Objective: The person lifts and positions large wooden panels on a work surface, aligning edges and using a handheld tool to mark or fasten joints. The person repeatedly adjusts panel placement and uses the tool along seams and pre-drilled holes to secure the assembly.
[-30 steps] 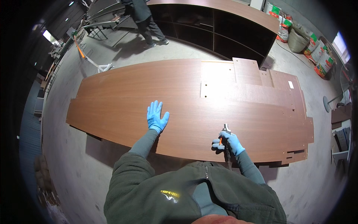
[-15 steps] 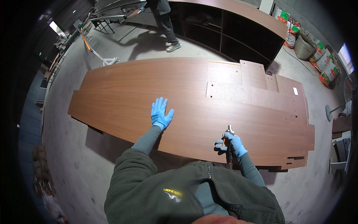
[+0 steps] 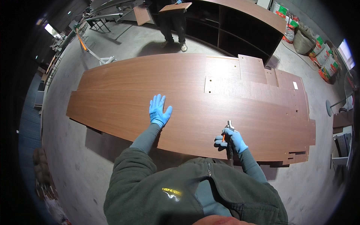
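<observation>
My left hand (image 3: 159,111), in a blue glove, lies flat on a wood-grain brown panel (image 3: 180,116) with its fingers spread. At the near side of the same panel, right of the middle, my gloved right hand (image 3: 235,141) is wrapped round a silver-headed hand tool (image 3: 229,123). An orange part shows on the tool beside my fingers, and a thin dark hose or cord hangs from it toward me. Most of its body is hidden in my grip. The panel lies on a stack of similar boards, whose stepped ends and small drilled holes show on the right.
Across the stack another person (image 3: 173,26) stands holding brown boards (image 3: 175,6). Behind is a long dark cabinet (image 3: 240,32) with a brown top. Printed sacks (image 3: 329,67) line the right wall. A white stand with an orange part (image 3: 82,45) is at the far left.
The other person has turned from side-on toward the stack, with boards now held in front. My hands keep nearly the same places, and the view has shifted slightly.
</observation>
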